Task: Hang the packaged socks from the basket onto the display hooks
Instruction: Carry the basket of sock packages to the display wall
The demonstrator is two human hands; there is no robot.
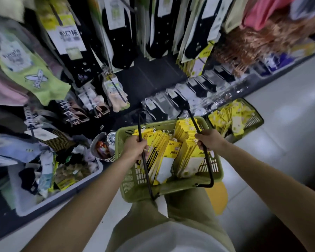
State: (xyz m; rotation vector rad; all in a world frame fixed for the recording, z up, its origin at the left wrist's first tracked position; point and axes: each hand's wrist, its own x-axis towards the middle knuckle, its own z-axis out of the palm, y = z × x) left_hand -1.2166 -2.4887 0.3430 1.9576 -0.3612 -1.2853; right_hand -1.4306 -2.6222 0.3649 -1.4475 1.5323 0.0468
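Note:
A green plastic basket [135, 186] hangs in front of my thighs, packed with several yellow sock packs [162, 151] that have small white hangers at their tops. My left hand [135, 145] is closed around the basket's left black handle [145, 170]. Over on the other side, my right hand [208, 140] grips the right black handle [208, 164]. The display wall ahead carries hooks loaded with black socks [122, 33] and other packaged socks. A black strip of wall [153, 73] at the centre has nothing hanging on it.
A second green basket [256, 122] with yellow packs sits on the floor at the right. A grey bin [62, 195] of mixed socks stands at the lower left. Rows of black sock packs [195, 88] hang low ahead. Pale tiled floor [289, 142] lies to the right.

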